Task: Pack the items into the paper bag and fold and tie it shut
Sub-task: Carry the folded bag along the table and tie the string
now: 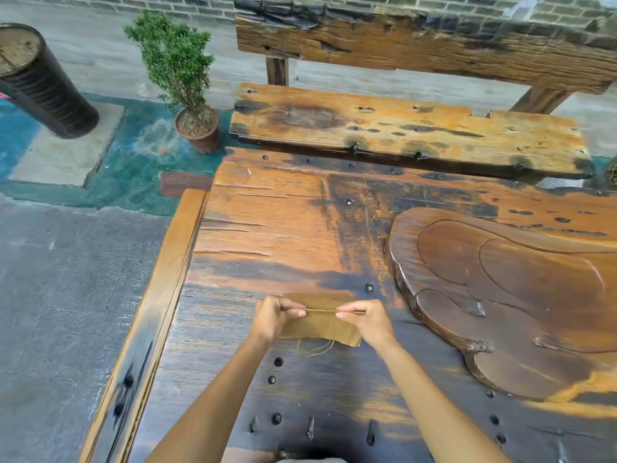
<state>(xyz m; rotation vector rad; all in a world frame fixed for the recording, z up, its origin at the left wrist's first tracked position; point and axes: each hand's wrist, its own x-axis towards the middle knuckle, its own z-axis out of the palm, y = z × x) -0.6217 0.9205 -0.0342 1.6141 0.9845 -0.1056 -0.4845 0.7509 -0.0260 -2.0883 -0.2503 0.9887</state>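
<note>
A flat brown paper bag point(320, 325) lies on the wooden table point(267, 235) near its front. A thin tan string point(321, 310) is stretched taut across the top of the bag between my two hands. My left hand point(275, 317) pinches the string's left end. My right hand point(365, 319) pinches the right end. Loose loops of the same string lie on the table just below the bag's near edge. What is inside the bag is hidden.
A carved wooden tea tray point(500, 295) fills the table's right side. Nail heads and pegs point(277, 418) stud the near part of the table. A rough wooden bench point(400, 132) stands beyond the far edge, and a potted shrub point(187, 91) sits on the floor at left.
</note>
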